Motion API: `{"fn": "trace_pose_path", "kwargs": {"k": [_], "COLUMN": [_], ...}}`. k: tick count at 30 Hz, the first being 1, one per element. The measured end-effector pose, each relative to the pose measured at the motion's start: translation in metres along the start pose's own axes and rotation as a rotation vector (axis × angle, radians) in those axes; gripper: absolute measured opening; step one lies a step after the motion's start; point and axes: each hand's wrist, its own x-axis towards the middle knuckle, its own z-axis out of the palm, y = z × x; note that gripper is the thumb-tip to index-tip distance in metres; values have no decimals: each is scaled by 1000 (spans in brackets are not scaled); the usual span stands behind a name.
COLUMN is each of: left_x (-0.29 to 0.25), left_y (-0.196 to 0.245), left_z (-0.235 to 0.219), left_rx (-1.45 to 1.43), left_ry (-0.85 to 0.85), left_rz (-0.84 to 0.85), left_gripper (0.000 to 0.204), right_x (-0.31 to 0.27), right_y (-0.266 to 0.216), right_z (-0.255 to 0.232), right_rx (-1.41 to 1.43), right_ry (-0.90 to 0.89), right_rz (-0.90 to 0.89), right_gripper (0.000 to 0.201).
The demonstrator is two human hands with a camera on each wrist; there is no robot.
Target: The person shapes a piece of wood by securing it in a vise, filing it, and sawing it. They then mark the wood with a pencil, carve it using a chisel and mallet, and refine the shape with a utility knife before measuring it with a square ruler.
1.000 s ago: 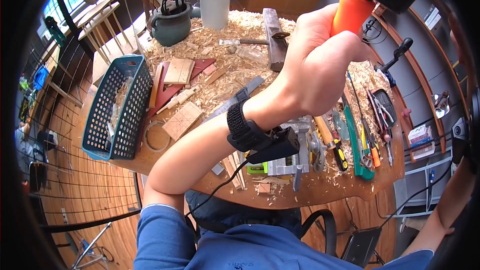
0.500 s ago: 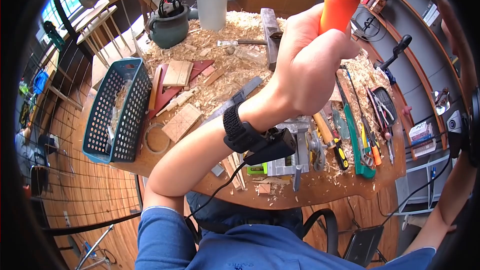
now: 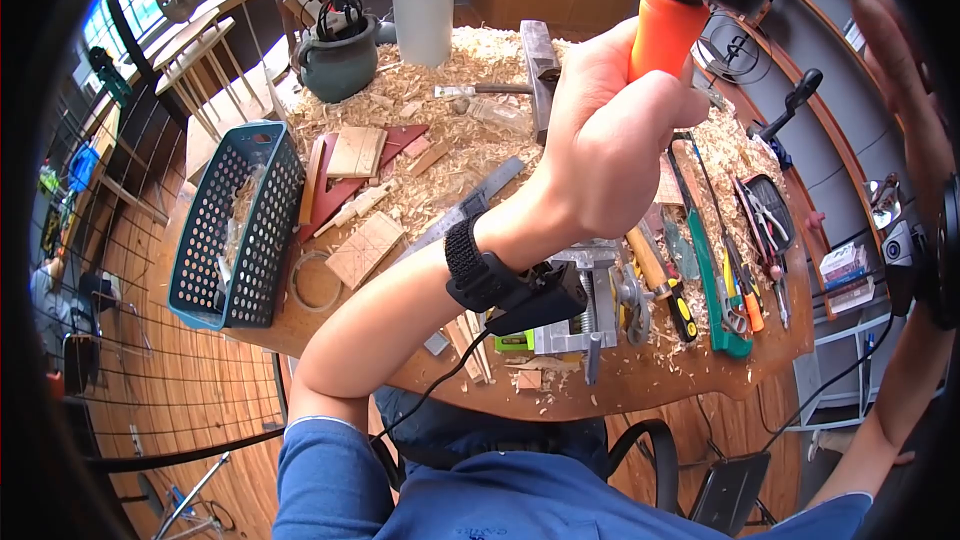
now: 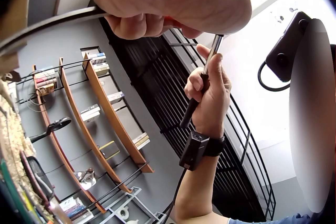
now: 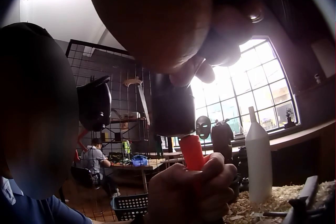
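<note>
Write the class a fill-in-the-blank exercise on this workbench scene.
The left hand is wrapped round a bright ____ handle.
The right hand holds a metal-shafted tool whose grip is ____.
The basket has walls full of small round ____.
In the head view, the pliers lie to the ____ of the long green tool.

Missing words: orange; black; holes; right.

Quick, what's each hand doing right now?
Left hand: closed around an orange handle.
Right hand: closed on a metal-shafted tool's black grip.
</note>
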Motion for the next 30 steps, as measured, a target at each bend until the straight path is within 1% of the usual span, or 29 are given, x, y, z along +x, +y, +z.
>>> {"fn": "trace_pose_path", "kwargs": {"k": [4,7,9,12,14,17,18,20,21,22,23,25,26,28,29,30], "left_x": [1,-1,0,0,4,10,13,21,25,28,31,37,39,43,38,36], "left_y": [0,0,2,4,4,4,4,5,9,9,9,7,9,15,19,18], "left_z": [1,2,1,0,-1,-2,-3,-7,-4,-6,-10,-17,-20,-20,-9,-14], "left_rx": [-21,-37,-23,29,10,-68,-60,-134,-117,-105,-143,-260,-256,0,436,469], "left_ry": [-12,-11,3,-17,-16,11,0,-52,-72,-78,-190,-380,-386,-369,-324,-292], "left_rz": [-18,-2,-50,-44,-66,-178,-181,-297,-348,-357,-390,-438,-454,-473,-338,-284], "left_gripper": [6,5,6,8,7,8,8,9,12,12,15,23,23,26,25,25], "right_x": [-3,-6,-11,-23,-37,-61,-70,-86,-90,-94,-98,-107,-112,-115,-117,-119], "right_y": [-1,-1,0,6,11,19,19,20,17,11,9,14,16,18,19,20], "right_z": [1,3,3,4,21,69,88,121,135,147,157,171,175,178,180,182], "right_rx": [0,1,14,87,189,390,447,470,473,551,631,673,708,729,739,749], "right_ry": [5,16,42,132,244,464,530,610,623,662,701,716,715,724,728,734], "right_rz": [20,50,87,206,328,498,539,621,624,717,813,846,871,875,895,915], "right_gripper": [32,32,32,32,32,32,32,34,34,35,35,35,35,35,34,33]}}
